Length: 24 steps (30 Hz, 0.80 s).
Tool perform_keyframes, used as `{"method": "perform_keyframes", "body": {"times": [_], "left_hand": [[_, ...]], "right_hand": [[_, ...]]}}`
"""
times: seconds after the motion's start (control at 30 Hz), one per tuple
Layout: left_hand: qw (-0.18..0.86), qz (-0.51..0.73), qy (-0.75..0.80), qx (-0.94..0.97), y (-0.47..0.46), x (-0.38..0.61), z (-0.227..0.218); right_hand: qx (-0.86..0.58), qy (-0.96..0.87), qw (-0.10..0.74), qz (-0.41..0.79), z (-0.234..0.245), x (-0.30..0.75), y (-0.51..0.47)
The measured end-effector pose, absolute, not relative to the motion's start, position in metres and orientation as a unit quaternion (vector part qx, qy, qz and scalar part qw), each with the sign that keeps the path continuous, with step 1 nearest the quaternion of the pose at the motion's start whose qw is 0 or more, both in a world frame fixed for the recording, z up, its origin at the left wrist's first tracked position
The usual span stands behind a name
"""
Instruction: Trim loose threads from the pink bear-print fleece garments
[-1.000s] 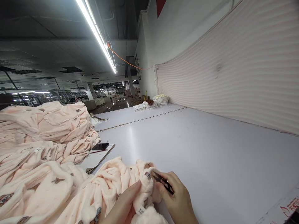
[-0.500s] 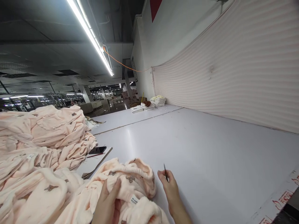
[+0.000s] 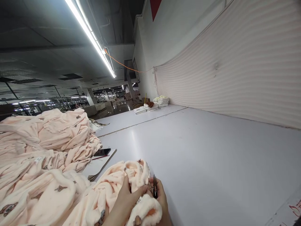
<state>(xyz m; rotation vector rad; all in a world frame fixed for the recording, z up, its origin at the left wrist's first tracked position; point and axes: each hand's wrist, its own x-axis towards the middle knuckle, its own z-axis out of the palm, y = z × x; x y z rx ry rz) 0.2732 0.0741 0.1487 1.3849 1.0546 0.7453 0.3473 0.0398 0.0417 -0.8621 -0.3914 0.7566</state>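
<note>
Pinching a fold of the peach fleece garment with small brown motifs (image 3: 117, 191), the left hand (image 3: 125, 201) grips it at the near counter edge. Right hand (image 3: 161, 197), closed around small black thread snips (image 3: 155, 187), blades upright, touching the fleece; its lower fingers are hidden. Heaped peach fleece garments (image 3: 47, 141) to the left. Black phone (image 3: 102, 152) on a flat board. White counter (image 3: 199, 150). Folded stacks (image 3: 161, 100), far, indistinct.

Fluffy matt fleece garment (image 3: 113, 188); dark metal snips (image 3: 155, 188); smooth, slightly glossy table (image 3: 199, 157).
</note>
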Motion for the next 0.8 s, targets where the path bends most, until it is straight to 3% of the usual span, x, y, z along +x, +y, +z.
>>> {"method": "perform_keyframes", "body": {"times": [0.07, 0.17, 0.33, 0.43, 0.8], "left_hand": [[0.594, 0.331, 0.454, 0.575, 0.074, 0.271, 0.148], [0.694, 0.351, 0.392, 0.492, 0.070, 0.264, 0.145], [0.778, 0.368, 0.321, 0.396, 0.061, 0.259, 0.144], [0.779, 0.368, 0.324, 0.392, 0.059, 0.260, 0.144], [0.759, 0.361, 0.335, 0.426, 0.063, 0.258, 0.140]], "right_hand": [[-0.405, -0.195, 0.819, 0.357, 0.046, 0.345, 0.035], [-0.458, -0.214, 0.804, 0.312, 0.057, 0.349, 0.024], [-0.648, -0.326, 0.665, 0.177, 0.076, 0.372, -0.006], [-0.664, -0.419, 0.608, 0.116, 0.085, 0.382, -0.019], [-0.655, -0.441, 0.610, 0.066, 0.085, 0.374, -0.014]]}}
